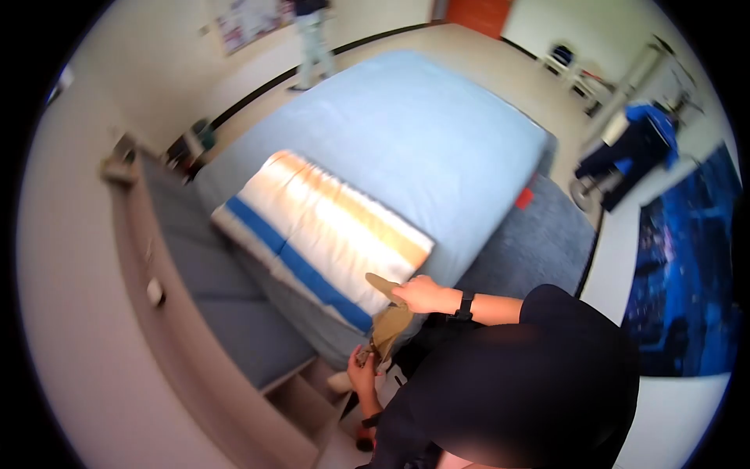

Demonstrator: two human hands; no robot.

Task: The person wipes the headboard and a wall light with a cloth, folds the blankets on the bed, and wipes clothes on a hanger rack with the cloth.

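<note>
My right hand (426, 295), with a dark band on its wrist, is closed on a khaki cloth item (391, 327) beside the bed's near corner. A rounded, stiff-looking flap of it sticks out past my fingers over the folded blanket (328, 227). Lower down, my left hand (362, 375) has its fingers curled at the bottom end of the same khaki item, where a small patterned patch shows. Blur keeps the item's exact kind from showing. The blanket, with white, orange and blue stripes, lies on the light blue bed (422, 117).
A grey padded headboard (195, 258) and an open wooden shelf (305, 402) are at the left. A dark rug (539, 242) lies right of the bed. Clothes hang on a stand (641, 141). A person (312, 43) stands by the far wall.
</note>
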